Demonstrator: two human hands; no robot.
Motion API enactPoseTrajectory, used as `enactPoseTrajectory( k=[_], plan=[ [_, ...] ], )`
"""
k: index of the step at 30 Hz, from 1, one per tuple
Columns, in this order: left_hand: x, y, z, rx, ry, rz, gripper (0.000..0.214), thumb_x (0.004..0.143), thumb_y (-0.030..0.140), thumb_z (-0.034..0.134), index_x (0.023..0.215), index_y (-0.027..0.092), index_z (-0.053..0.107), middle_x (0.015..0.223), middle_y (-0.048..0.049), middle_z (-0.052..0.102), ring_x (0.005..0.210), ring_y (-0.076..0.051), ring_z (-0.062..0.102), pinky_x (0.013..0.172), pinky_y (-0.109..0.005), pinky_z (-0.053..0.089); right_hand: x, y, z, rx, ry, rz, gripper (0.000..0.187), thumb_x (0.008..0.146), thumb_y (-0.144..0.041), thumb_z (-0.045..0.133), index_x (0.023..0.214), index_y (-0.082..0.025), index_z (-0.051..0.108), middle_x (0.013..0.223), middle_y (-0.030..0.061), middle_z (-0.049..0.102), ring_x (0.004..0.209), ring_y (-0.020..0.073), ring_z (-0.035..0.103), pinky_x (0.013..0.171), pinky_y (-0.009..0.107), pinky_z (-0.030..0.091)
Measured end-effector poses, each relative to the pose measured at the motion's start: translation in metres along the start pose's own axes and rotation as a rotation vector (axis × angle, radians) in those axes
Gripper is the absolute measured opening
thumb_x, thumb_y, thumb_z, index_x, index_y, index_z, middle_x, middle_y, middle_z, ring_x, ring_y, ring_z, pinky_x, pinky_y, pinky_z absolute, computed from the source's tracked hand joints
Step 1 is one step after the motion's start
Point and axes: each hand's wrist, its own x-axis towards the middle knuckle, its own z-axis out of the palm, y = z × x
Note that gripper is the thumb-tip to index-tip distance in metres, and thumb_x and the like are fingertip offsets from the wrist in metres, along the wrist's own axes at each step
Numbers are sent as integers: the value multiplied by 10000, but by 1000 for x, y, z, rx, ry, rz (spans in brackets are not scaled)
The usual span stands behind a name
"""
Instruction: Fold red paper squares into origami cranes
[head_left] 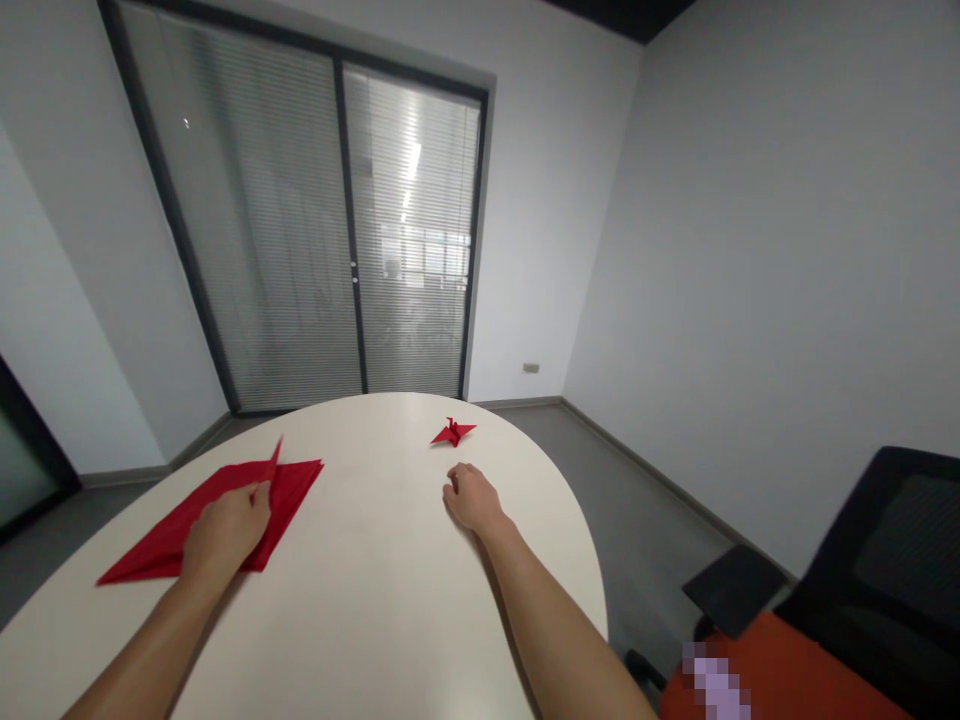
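Note:
On the left of the white table lies a large red folded paper sheet (292, 505) with pointed corners. My left hand (229, 525) rests over it, closed, and pinches a narrow pointed red flap that sticks up past the fingers. Whether this flap belongs to the sheet or is a separate piece, I cannot tell. A small red origami crane (453, 432) stands near the far edge of the table, wings spread. Just on the near side of it is my right hand (474, 497), its fingers curled in, with nothing visible in them and apart from the crane.
The round white table (360, 620) curves away in front of me. An office chair with an orange seat (795, 670) and a black armrest (735, 590) stands at the right. Beyond the table is a glass partition (285, 230) with blinds.

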Motion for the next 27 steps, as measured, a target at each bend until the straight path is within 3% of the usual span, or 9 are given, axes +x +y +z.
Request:
enactPoseTrajectory(
  k=[2, 4, 8, 10, 13, 17, 19, 23, 27],
  plan=[
    [-5, 9, -13, 6, 34, -2, 497, 980, 376, 285, 1075, 135, 709, 1181, -117, 707, 956, -327, 680, 850, -471, 523, 1, 0, 1, 2, 2, 2, 247, 892, -248, 512, 1102, -177, 620, 1179, 113, 636, 1094, 217, 583, 900, 300, 430],
    [-12, 21, -26, -47, 181, 93, 503, 996, 359, 264, 1120, 121, 689, 1450, -100, 522, 1185, -331, 589, 984, -489, 477, 1, 0, 1, 5, 6, 1, 243, 889, -246, 516, 1095, -176, 624, 1173, 114, 639, 1095, 216, 583, 904, 299, 430],
    [-34, 54, -30, -221, 346, 366, 529, 989, 363, 289, 1164, 30, 662, 1498, -152, 455, 1401, -284, 393, 1176, -447, 298, 2, -1, 2, 18, 19, -5, 243, 877, -232, 525, 1086, -172, 632, 1154, 112, 650, 1100, 215, 581, 913, 296, 426],
    [-53, 74, -19, -288, 224, 461, 485, 970, 376, 348, 1173, 83, 677, 1488, -136, 474, 1406, -281, 393, 1178, -475, 297, 3, -1, 3, 28, 22, -7, 242, 866, -226, 537, 1078, -172, 641, 1145, 108, 660, 1096, 213, 585, 912, 291, 424],
    [-87, 99, 3, -285, -84, 583, 398, 963, 368, 396, 1089, 204, 735, 1497, -74, 469, 1437, -298, 336, 1173, -565, 259, 7, 0, 4, 55, 19, 11, 225, 872, -240, 532, 1045, -182, 663, 1125, 97, 683, 1053, 209, 612, 867, 282, 436],
    [-120, 114, 20, -318, -456, 765, 345, 965, 364, 430, 1098, 263, 732, 1470, -67, 502, 1422, -303, 365, 1149, -614, 268, 14, 3, 4, 104, 21, 67, 269, 938, -278, 449, 1058, -194, 675, 1058, 91, 724, 951, 200, 661, 782, 270, 453],
    [-123, 114, 20, -366, -527, 770, 352, 975, 401, 427, 1173, 271, 687, 1455, -72, 523, 1423, -296, 364, 1152, -627, 252, 16, 2, 1, 122, 39, 81, 302, 964, -284, 408, 1093, -197, 667, 1068, 92, 729, 967, 197, 665, 795, 264, 454],
    [-113, 107, 13, -469, -568, 796, 288, 984, 337, 409, 1028, 265, 685, 1397, -48, 583, 1382, -258, 428, 1169, -569, 266, 13, -16, -7, 175, 102, 24, 339, 992, -309, 371, 1147, -203, 654, 1121, 91, 721, 1045, 204, 654, 881, 271, 448],
    [-102, 99, 10, -550, -515, 834, 151, 886, 185, 487, 935, 240, 619, 1238, -75, 634, 1197, -223, 567, 1059, -413, 442, -4, -46, 2, 205, -49, -279, 400, 1019, -311, 310, 1217, -201, 639, 1208, 76, 694, 1128, 192, 625, 993, 288, 422]
  ],
)
